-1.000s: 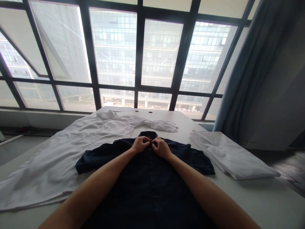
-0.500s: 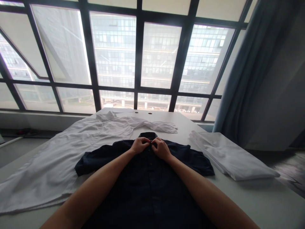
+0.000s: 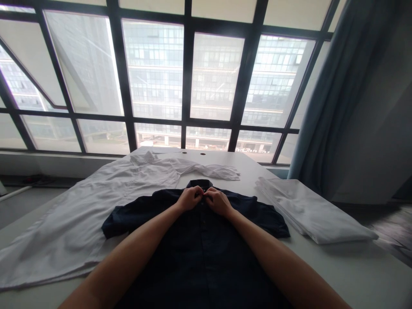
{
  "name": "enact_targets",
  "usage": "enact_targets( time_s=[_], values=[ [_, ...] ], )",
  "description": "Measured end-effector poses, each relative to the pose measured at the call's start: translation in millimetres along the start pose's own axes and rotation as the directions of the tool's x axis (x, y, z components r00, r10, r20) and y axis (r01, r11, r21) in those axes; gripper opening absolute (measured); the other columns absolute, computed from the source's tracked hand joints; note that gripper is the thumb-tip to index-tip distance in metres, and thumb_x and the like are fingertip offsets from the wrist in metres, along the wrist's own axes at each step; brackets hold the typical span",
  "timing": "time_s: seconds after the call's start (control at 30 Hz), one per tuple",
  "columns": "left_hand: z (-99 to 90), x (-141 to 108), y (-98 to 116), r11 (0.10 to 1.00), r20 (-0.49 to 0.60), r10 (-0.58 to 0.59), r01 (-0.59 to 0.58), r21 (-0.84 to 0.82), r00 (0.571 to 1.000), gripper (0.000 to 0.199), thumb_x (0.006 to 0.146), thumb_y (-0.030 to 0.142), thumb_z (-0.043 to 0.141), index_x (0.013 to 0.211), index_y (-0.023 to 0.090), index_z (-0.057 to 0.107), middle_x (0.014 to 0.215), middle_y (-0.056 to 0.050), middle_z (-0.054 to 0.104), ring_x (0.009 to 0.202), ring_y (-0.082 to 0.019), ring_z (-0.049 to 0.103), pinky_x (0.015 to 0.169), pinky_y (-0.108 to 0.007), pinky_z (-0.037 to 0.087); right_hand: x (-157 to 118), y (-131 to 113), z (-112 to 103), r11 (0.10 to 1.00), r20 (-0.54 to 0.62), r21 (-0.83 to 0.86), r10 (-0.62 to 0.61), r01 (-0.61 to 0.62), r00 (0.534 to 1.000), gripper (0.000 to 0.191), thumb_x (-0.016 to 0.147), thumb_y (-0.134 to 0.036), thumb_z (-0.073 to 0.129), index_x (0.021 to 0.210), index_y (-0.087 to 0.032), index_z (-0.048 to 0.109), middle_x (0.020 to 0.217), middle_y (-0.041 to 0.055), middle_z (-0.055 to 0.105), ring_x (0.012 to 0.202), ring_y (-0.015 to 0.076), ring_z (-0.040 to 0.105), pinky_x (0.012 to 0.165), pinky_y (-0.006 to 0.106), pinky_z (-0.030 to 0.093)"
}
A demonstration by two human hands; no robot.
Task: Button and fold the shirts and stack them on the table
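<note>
In the head view, I have before me a dark navy, almost black, cloth shirt with a buttoned front (image 3: 206, 257), which lies at 6 o'clock on the smooth white table (image 3: 360, 274). Its stiff-looking dark collar (image 3: 199, 183) stands up toward 12 o'clock, and its sleeves, which look short, spread toward 8 and 4 o'clock. The front strip runs straight down the middle, with small round buttons in a line; the lower part of the shirt is so dark that its details are lost.

My left hand (image 3: 189, 198) and my right hand (image 3: 219, 201) meet just below the collar. In both, the thumb and fingers are narrow, pinched on the cloth of the front strip. My fingertips hide this place, so I cannot tell whether they hold also a button. Some small pale marks show inside the collar, but they are too small for reading.

At 8 o'clock, a wrinkled white cloth garment with a long sleeve (image 3: 90, 206) is spread out, and one navy sleeve lies partly over it. At 4 o'clock rests a folded white cloth (image 3: 322, 210), just beside the other sleeve.
</note>
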State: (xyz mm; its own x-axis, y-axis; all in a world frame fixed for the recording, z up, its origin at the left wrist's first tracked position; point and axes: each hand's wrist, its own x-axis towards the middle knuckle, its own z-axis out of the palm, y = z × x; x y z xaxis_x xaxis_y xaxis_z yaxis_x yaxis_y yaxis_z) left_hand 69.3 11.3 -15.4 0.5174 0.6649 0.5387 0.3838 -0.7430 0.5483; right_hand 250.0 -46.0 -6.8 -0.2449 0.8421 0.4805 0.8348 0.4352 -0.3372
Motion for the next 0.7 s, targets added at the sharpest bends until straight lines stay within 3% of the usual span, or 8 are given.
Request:
enact_targets(
  time_s=[0.33, 0.7],
  values=[
    [0.2, 0.5, 5.4, 0.988, 0.058, 0.001, -0.01, 0.152, 0.998, 0.021, 0.086, 0.019, 0.058, 0.098, 0.017, 0.076, 0.093, -0.007, 0.075, 0.092, -0.023, 0.066, 0.092, -0.033, 0.049, 1.0, 2.4, 0.6, 1.0, -0.01, -0.021, 0.011, -0.011, 1.0, 0.018, 0.086, -0.02, 0.059, 0.098, -0.02, 0.073, 0.101, 0.005, 0.069, 0.086, 0.0184, 0.066, 0.077, 0.027, 0.046],
    [4.5, 5.1, 6.6, 0.963, 0.078, -0.159, 0.137, 0.232, 0.984, 0.024, 0.086, 0.022, 0.057, 0.1, 0.016, 0.075, 0.097, -0.009, 0.075, 0.098, -0.025, 0.067, 0.096, -0.035, 0.047, 2.9, 9.9, 7.4, 0.996, -0.067, 0.091, -0.013, 0.019, 0.998, 0.015, 0.084, -0.018, 0.061, 0.093, -0.018, 0.073, 0.094, 0.0056, 0.069, 0.084, 0.0187, 0.066, 0.08, 0.029, 0.049]
  ],
)
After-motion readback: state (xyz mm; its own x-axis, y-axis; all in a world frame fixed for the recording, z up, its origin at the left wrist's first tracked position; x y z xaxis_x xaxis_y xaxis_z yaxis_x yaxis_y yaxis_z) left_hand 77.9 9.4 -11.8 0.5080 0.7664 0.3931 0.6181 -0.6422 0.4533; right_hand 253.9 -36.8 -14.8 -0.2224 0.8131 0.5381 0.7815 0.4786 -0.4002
